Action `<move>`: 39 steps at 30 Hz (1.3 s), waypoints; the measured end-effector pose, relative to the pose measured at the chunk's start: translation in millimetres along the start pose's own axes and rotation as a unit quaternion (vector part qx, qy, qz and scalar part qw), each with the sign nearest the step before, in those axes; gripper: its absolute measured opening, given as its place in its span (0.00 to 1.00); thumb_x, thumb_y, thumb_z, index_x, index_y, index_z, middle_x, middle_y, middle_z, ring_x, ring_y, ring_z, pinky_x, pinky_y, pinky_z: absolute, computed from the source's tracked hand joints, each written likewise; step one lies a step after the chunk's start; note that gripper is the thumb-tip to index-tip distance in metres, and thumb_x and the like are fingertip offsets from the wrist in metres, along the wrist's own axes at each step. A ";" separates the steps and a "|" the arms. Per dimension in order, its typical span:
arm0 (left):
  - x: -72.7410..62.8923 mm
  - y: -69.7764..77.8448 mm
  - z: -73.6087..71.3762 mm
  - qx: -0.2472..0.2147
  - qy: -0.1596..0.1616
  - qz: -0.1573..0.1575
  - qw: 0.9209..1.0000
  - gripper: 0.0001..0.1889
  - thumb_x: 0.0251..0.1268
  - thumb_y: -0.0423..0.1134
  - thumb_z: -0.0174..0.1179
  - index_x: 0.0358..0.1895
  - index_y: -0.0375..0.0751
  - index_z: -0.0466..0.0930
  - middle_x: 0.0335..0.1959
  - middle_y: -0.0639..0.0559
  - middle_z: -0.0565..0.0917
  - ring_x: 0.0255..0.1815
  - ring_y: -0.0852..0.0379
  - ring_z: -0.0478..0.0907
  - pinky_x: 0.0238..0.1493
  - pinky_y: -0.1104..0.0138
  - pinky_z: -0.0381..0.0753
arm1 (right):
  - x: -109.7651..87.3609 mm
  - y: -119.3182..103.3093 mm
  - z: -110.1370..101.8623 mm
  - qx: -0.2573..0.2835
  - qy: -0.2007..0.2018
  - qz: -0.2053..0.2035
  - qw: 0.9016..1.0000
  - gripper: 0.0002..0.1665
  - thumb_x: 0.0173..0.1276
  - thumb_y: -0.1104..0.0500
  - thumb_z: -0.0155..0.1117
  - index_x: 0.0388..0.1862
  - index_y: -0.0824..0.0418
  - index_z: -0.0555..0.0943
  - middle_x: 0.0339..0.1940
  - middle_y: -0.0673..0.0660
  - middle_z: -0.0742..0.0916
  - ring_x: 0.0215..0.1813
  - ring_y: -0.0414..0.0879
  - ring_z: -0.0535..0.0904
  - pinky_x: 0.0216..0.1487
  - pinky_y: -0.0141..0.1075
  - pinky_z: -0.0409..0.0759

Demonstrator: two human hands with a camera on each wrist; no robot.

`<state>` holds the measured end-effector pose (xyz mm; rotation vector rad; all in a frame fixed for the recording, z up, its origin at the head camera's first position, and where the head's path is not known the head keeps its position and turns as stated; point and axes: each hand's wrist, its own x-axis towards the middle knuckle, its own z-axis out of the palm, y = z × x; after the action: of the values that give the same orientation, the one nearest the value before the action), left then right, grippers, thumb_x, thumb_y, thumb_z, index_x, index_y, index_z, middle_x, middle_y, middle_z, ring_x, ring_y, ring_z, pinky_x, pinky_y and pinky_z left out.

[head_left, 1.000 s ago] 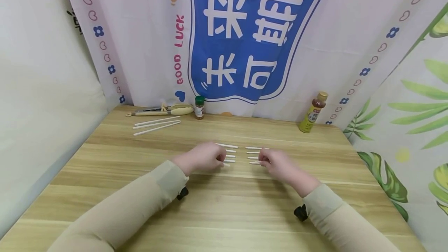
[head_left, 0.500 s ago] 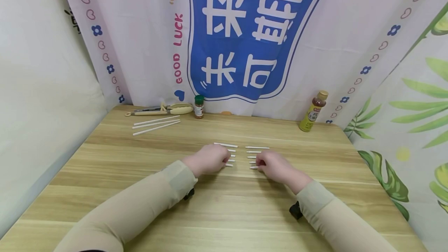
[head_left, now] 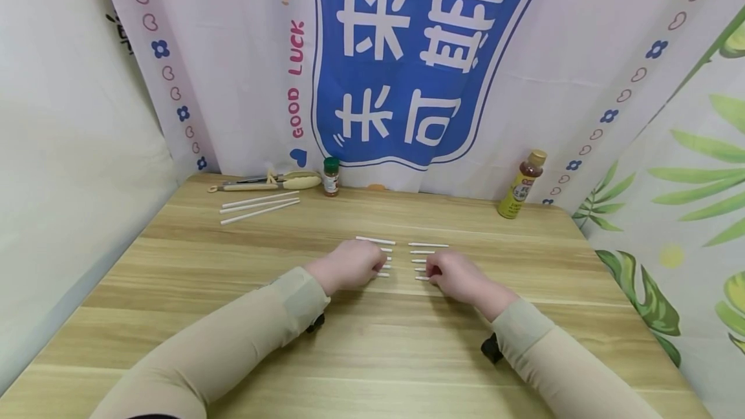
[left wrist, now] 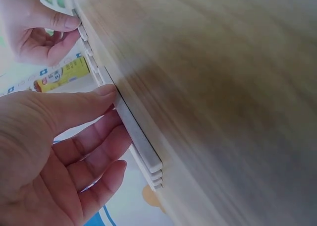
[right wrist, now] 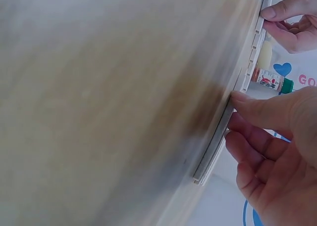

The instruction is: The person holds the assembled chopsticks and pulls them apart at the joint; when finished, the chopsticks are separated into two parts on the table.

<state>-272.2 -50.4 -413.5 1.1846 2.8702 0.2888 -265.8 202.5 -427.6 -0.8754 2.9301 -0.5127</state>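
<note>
Two facing rows of short white sticks lie on the wooden table (head_left: pixel 361 354), roughly parallel within each row. My left hand (head_left: pixel 349 266) pinches the nearest stick (left wrist: pixel 138 134) of the left row between thumb and fingers. My right hand (head_left: pixel 462 282) likewise pinches the nearest stick (right wrist: pixel 214 145) of the right row. Both sticks lie at the table surface, in line with the rows. A gap separates the two rows, and the hands partly cover several sticks. The farthest left stick (head_left: pixel 375 240) and farthest right stick (head_left: pixel 429 245) show whole.
Three longer white sticks, like chopsticks (head_left: pixel 260 211), lie at the back left. Behind them are cream-handled tongs (head_left: pixel 268 183) and a small green-capped jar (head_left: pixel 331 178). A yellow-labelled bottle (head_left: pixel 520 187) stands at the back right. A printed curtain (head_left: pixel 256 83) hangs along the back edge.
My hands have moved slightly closer together. The nearest right stick came nearer the front and now lies level with its row; the left one shifted right. Over the last half second hardly anything moved.
</note>
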 end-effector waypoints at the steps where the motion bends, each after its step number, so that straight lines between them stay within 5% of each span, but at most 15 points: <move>1: 0.3 0.2 0.3 0.001 0.001 0.001 1.000 0.16 0.60 0.32 0.66 0.19 0.51 0.71 0.19 0.61 0.72 0.23 0.61 0.69 0.26 0.65 0.71 | 0.0 -0.3 -0.4 0.001 -0.002 0.001 1.000 0.13 0.59 0.69 0.70 0.25 0.54 0.78 0.25 0.46 0.76 0.30 0.42 0.71 0.35 0.39 0.72; 7: 2.4 0.4 0.1 -0.006 0.003 -0.005 1.000 0.16 0.60 0.33 0.66 0.19 0.51 0.71 0.19 0.60 0.72 0.22 0.61 0.69 0.26 0.65 0.71 | 0.5 -0.3 -1.3 0.002 -0.006 0.001 1.000 0.13 0.59 0.70 0.69 0.25 0.55 0.77 0.24 0.47 0.76 0.30 0.42 0.71 0.34 0.39 0.72; 12: -2.1 -16.6 -17.2 -0.064 0.000 -0.066 0.996 0.11 0.62 0.32 0.61 0.23 0.49 0.75 0.21 0.57 0.75 0.23 0.58 0.71 0.27 0.65 0.73 | 1.2 -0.8 -1.5 0.006 -0.016 0.008 1.000 0.13 0.60 0.71 0.69 0.26 0.55 0.77 0.25 0.48 0.76 0.31 0.43 0.71 0.35 0.39 0.72; 18: -24.0 -84.5 -53.7 -0.136 0.052 -0.173 0.974 0.03 0.65 0.31 0.60 0.37 0.37 0.82 0.32 0.48 0.81 0.36 0.49 0.77 0.40 0.56 0.78 | 1.5 -1.3 -3.4 0.014 -0.021 0.019 0.999 0.13 0.60 0.71 0.69 0.26 0.55 0.77 0.25 0.48 0.77 0.31 0.43 0.71 0.35 0.39 0.72; 23: -58.7 -141.7 -69.3 -0.138 0.072 -0.268 0.951 0.12 0.69 0.34 0.57 0.50 0.32 0.81 0.49 0.37 0.80 0.48 0.40 0.76 0.50 0.47 0.74 | 0.4 -2.0 -5.4 0.017 -0.028 0.020 0.999 0.13 0.60 0.71 0.68 0.26 0.55 0.77 0.25 0.48 0.77 0.31 0.43 0.71 0.35 0.39 0.72; 27: -81.1 -171.8 -67.7 -0.120 0.081 -0.311 0.939 0.13 0.68 0.33 0.54 0.50 0.30 0.80 0.54 0.32 0.79 0.52 0.35 0.75 0.52 0.44 0.72 | 0.4 -2.2 -7.5 0.018 -0.027 0.016 0.999 0.13 0.60 0.71 0.69 0.26 0.56 0.76 0.25 0.49 0.76 0.31 0.44 0.71 0.35 0.39 0.71; 32: -94.7 -191.2 -54.3 -0.123 0.079 -0.347 0.926 0.16 0.63 0.29 0.53 0.53 0.27 0.78 0.54 0.29 0.77 0.53 0.32 0.74 0.54 0.42 0.70 | 1.1 -1.0 -6.9 0.013 -0.029 0.006 0.999 0.14 0.59 0.71 0.69 0.26 0.56 0.75 0.24 0.48 0.75 0.30 0.43 0.70 0.34 0.39 0.70; 39: -100.6 -205.6 -36.9 -0.101 0.086 -0.350 0.927 0.06 0.60 0.30 0.55 0.38 0.32 0.79 0.37 0.37 0.80 0.38 0.39 0.75 0.40 0.48 0.72 | 1.7 -2.0 -5.6 0.011 -0.030 0.000 0.999 0.14 0.58 0.72 0.69 0.25 0.56 0.75 0.24 0.48 0.75 0.30 0.43 0.70 0.34 0.38 0.71</move>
<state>-347.3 -269.7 -419.1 0.0664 3.0677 0.6507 -266.8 201.6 -421.6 -0.8724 2.8646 -0.5088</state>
